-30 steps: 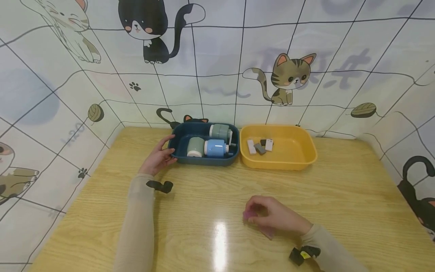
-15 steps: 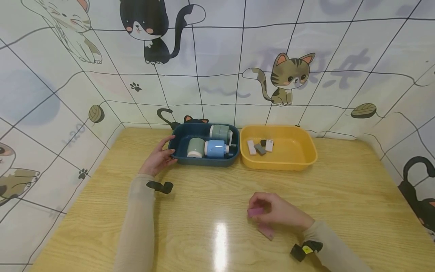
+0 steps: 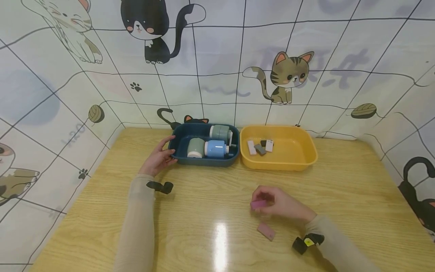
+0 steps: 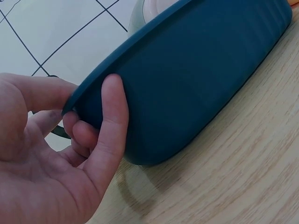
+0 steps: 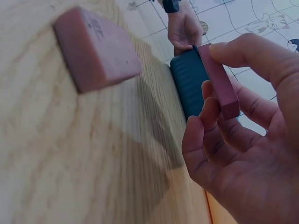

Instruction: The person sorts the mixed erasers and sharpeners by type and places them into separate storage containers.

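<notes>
In the head view my left hand (image 3: 158,158) grips the left end of a dark blue plastic tray (image 3: 207,162). The left wrist view has the fingers (image 4: 114,105) hooked at the tray's rim and outer wall. Over the table, my right hand (image 3: 283,206) pinches a pink eraser (image 3: 259,204) between thumb and fingertips. That held eraser (image 5: 219,81) stands on edge in the right wrist view, held up off the table. A second pink eraser (image 3: 266,231) lies on the table just below the right hand, with dark print on its face (image 5: 100,49).
Green and blue crank pencil sharpeners (image 3: 215,148) lie inside the blue tray. Beside it stands a yellow tray (image 3: 295,164) holding several small white, grey and dark blocks (image 3: 260,149). A cat-patterned backdrop (image 3: 217,83) rises behind the wooden table (image 3: 190,226).
My right hand has lifted one pink eraser away from the other and moved slightly forward and right, uncovering the second eraser. The left hand stays on the blue tray.
</notes>
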The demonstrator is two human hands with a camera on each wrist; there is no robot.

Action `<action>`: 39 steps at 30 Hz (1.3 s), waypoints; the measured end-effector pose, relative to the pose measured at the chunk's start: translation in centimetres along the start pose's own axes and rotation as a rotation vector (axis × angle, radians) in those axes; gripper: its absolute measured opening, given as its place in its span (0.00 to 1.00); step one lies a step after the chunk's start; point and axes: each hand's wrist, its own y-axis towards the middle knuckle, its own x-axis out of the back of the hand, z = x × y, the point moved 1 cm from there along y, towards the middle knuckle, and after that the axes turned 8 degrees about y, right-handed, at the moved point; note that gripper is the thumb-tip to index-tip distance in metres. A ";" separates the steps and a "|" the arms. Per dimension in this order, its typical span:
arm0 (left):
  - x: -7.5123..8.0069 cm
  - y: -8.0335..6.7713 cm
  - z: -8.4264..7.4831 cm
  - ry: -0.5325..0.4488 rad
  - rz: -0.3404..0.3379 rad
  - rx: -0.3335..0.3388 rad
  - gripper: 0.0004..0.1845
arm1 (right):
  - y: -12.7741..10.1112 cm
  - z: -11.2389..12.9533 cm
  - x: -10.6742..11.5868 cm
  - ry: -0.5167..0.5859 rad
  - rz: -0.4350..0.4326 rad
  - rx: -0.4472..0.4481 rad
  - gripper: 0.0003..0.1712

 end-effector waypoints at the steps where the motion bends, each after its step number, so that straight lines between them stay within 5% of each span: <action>1: -0.1 -0.1 -0.1 -0.004 0.002 0.003 0.30 | 0.0 0.1 0.1 -0.002 -0.001 -0.007 0.12; 10: -0.6 -1.0 -1.3 0.015 0.016 0.011 0.31 | 0.3 0.5 1.3 -0.053 -0.042 -0.010 0.12; 39: 0.0 -0.2 0.2 0.009 0.009 -0.020 0.29 | -1.1 3.0 6.7 -0.158 -0.264 0.065 0.12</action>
